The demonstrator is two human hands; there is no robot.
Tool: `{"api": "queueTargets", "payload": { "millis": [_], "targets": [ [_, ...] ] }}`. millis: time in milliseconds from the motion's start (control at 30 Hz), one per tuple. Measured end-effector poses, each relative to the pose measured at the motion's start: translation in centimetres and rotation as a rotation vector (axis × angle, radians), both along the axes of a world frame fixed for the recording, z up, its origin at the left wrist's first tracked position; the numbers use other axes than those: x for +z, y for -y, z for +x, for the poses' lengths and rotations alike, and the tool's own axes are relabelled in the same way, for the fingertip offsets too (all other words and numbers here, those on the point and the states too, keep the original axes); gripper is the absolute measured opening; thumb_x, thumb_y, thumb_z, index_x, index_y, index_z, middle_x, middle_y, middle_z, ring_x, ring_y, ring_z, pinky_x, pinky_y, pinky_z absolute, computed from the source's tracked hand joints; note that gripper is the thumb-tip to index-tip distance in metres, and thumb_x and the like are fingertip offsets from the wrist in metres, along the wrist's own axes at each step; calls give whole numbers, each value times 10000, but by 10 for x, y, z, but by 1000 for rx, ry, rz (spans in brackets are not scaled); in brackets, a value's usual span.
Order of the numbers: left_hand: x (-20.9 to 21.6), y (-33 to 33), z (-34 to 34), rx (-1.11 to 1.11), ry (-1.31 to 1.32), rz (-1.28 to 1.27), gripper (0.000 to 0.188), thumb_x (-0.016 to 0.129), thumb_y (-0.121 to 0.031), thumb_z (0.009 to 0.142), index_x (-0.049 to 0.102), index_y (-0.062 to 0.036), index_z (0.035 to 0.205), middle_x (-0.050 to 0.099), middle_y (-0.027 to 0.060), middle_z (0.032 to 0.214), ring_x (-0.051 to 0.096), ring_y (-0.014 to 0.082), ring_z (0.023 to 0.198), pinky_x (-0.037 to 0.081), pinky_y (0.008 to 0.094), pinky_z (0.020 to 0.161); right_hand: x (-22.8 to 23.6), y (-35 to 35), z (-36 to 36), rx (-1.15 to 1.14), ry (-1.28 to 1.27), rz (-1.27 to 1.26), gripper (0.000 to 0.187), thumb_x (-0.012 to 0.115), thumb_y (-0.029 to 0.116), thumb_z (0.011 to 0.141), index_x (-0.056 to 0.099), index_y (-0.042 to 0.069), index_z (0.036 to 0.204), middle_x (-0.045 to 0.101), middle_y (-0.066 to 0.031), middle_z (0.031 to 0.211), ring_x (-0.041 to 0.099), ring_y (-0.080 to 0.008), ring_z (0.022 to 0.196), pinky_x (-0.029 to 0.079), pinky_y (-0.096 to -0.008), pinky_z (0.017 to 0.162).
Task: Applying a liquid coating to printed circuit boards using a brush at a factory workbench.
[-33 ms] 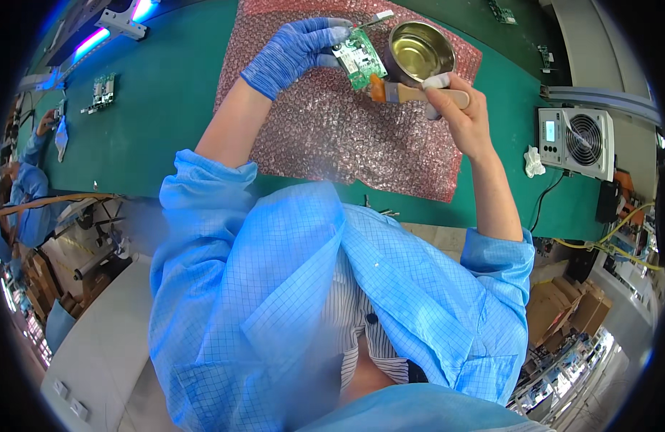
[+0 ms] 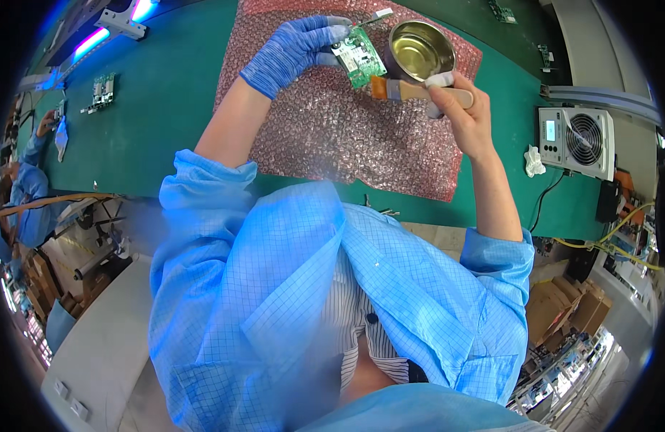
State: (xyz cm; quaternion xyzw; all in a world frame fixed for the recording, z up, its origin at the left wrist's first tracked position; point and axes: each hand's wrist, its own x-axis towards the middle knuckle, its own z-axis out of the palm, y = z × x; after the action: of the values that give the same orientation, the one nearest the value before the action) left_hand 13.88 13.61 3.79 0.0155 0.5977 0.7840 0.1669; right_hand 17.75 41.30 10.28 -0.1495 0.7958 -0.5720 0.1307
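Observation:
My left hand (image 2: pixel 301 52), in a blue knit glove with pale fingertips, grips a green circuit board (image 2: pixel 360 59) by its left edge, tilted above the bubble wrap. A thin lead with a white end piece (image 2: pixel 382 14) extends from the board's top. My right hand (image 2: pixel 460 108), bare with white finger cots on some fingers, is closed round a wooden-handled flat brush (image 2: pixel 412 91). Its orange bristles are at the board's lower right corner; whether they touch is hard to tell. Just behind the brush stands a round metal cup (image 2: pixel 398 66) of clear yellowish liquid.
Reddish bubble wrap (image 2: pixel 332 137) covers the middle of the green table (image 2: pixel 156 137). At right are a white fan unit (image 2: pixel 579 142) and a crumpled white tissue (image 2: pixel 534 161). More circuit boards (image 2: pixel 102 93) lie at far left and far right. A co-worker (image 2: pixel 36 187) sits at the left.
The brush and my right hand have shifted very slightly, and the bristles look flatter and squarer. My left hand and the board are nearly unmoved.

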Motion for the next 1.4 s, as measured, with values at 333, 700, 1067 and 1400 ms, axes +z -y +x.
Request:
{"api": "queueTargets", "payload": {
  "millis": [333, 700, 1067, 1400],
  "targets": [
    [12, -4, -1, -25, -44, -110, 408, 651, -270, 825, 569, -57, 1163, 624, 63, 1048, 619, 153, 933, 536, 274, 778, 0, 38, -14, 33, -329, 16, 187, 580, 201, 873, 610, 37, 958, 598, -33, 709, 540, -77, 627, 423, -242, 564],
    [8, 1, -3, -38, -57, -90, 389, 640, -264, 833, 574, -67, 1163, 623, 57, 1055, 615, 143, 937, 533, 251, 773, 7, 12, -10, -71, -179, -95, 187, 586, 202, 873, 619, 23, 918, 599, 6, 698, 533, -44, 641, 398, -186, 565],
    [17, 8, 0, -27, -111, 15, 405, 668, -244, 812, 571, -72, 1166, 616, 60, 1051, 610, 152, 945, 538, 289, 773, -11, 4, -11, -48, -50, -164, 204, 589, 208, 877, 608, 15, 942, 602, -14, 709, 548, -59, 650, 421, -199, 591],
    [21, 1, 7, 174, 59, 371, 307, 616, -68, 833, 546, -53, 1131, 617, 72, 1013, 628, 184, 887, 549, 286, 728, -15, 29, -4, -209, -187, -203, 168, 577, 191, 884, 589, 26, 911, 610, -12, 669, 554, -52, 605, 428, -194, 544]
  ]
}}
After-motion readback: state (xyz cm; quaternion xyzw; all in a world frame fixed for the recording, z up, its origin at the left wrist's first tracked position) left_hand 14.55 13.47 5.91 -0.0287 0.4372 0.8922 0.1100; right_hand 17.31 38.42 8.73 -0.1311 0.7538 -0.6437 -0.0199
